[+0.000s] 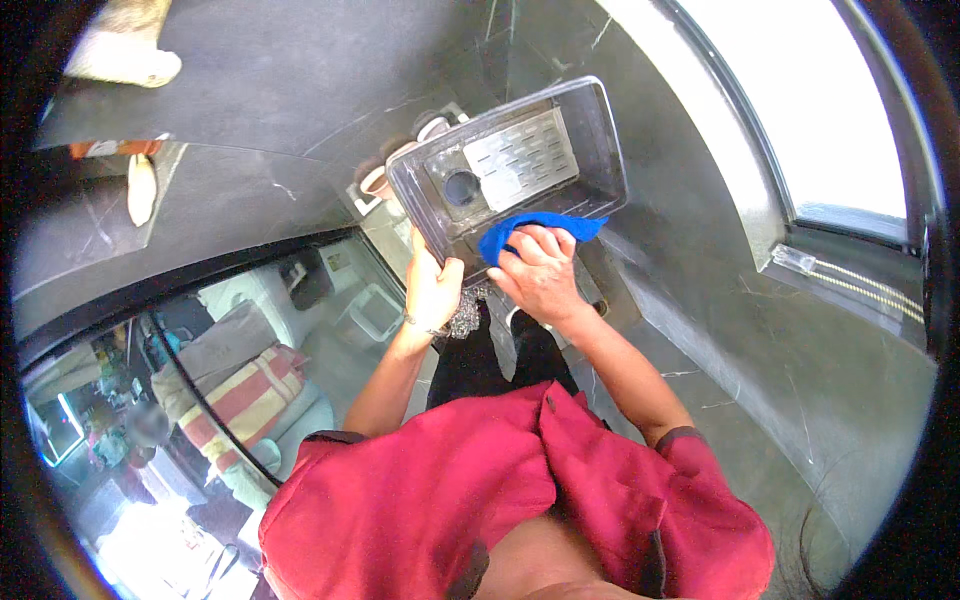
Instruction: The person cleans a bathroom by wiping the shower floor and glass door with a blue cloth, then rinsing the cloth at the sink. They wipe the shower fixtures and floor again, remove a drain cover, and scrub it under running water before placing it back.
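A dark rectangular plastic bin (592, 135) with an open top is held up before me, tilted. Inside it lies a pale slotted plate (525, 157), beside a round dark hole or disc. My left hand (435, 289) grips the bin's near left rim, thumb on the edge. Bunched in my right hand (536, 266) is a blue cloth (555, 223), pressed at the bin's near long wall; part of the cloth hangs over the rim. Some grey textured material (469, 311) shows next to my left wrist, and I cannot tell what it is.
Behind the bin's left end are several round pinkish containers (375, 181) in a white holder. Dark marbled walls surround me, with a bright window (832, 112) at right. A glass partition with a dark frame (210, 412) stands at left, a striped blanket (247, 390) beyond it.
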Motion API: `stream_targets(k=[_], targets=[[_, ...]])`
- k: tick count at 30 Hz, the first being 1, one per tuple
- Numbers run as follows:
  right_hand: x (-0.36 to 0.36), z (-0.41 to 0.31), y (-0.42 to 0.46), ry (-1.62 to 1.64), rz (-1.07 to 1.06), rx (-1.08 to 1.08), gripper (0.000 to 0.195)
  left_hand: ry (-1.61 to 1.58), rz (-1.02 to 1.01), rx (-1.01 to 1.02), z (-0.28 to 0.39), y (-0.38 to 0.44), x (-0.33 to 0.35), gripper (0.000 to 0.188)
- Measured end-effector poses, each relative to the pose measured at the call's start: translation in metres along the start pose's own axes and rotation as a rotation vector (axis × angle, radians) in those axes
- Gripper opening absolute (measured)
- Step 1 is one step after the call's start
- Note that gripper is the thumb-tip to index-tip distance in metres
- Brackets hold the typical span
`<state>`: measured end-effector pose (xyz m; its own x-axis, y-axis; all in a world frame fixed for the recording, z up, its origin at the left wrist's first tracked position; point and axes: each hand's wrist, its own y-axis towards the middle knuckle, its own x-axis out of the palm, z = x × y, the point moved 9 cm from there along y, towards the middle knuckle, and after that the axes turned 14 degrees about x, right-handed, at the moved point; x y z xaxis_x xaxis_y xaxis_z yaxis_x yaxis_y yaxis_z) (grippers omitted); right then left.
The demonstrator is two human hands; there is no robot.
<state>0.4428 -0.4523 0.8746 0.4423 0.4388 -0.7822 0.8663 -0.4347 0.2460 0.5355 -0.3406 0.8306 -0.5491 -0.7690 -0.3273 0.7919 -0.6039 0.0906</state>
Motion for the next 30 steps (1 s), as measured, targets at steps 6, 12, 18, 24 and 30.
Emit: stream_targets(k=[6, 12, 18, 24, 30], targets=[[-0.086, 0.025, 0.012, -0.166, 0.28, -0.036, 0.015, -0.087, 0.049, -0.01, 0.078, -0.008, -0.034, 0.065], [-0.148, 0.08, 0.0, 0.276, 0.639, 0.416, 0.02, 0.053, 0.034, 0.108, 0.107, -0.015, -0.059, 0.068], [-0.178, 0.123, -0.015, 1.229, 0.514, 0.744, 0.018, 0.038, 0.127, 0.064, 0.119, -0.024, -0.098, 0.066], [-0.191, 0.039, 0.023, 0.963, 0.02, 0.618, 0.014, 0.141, 0.149, -0.022, 0.144, -0.027, -0.1, 0.068], [-0.121, -0.083, 0.09, -0.01, -0.139, 0.294, 0.037, 0.264, 0.12, 0.092, 0.165, -0.021, -0.082, 0.073]])
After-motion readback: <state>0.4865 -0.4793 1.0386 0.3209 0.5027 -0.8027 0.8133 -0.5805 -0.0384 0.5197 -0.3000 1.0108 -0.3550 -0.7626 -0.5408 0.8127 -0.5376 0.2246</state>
